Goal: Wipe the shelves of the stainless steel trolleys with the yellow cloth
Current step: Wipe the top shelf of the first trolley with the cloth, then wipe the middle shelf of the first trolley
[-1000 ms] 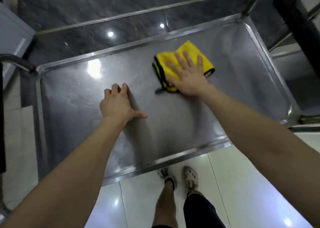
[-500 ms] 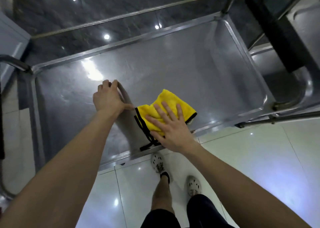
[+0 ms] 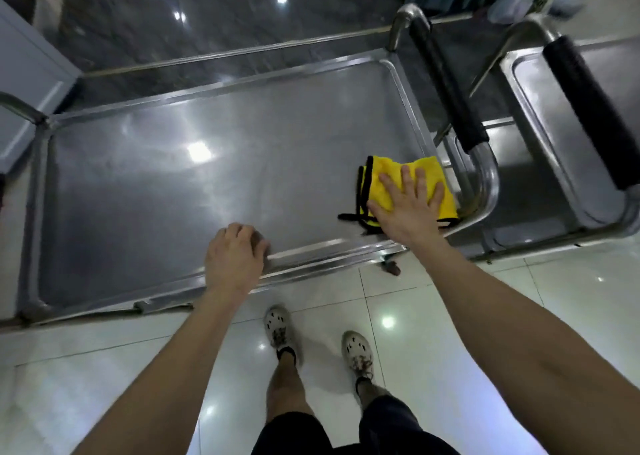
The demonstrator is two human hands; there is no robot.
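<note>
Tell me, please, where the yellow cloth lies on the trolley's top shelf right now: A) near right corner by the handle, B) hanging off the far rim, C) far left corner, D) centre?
A: the right hand presses the yellow cloth flat in the top shelf's near right corner, beside the handle.
</note>
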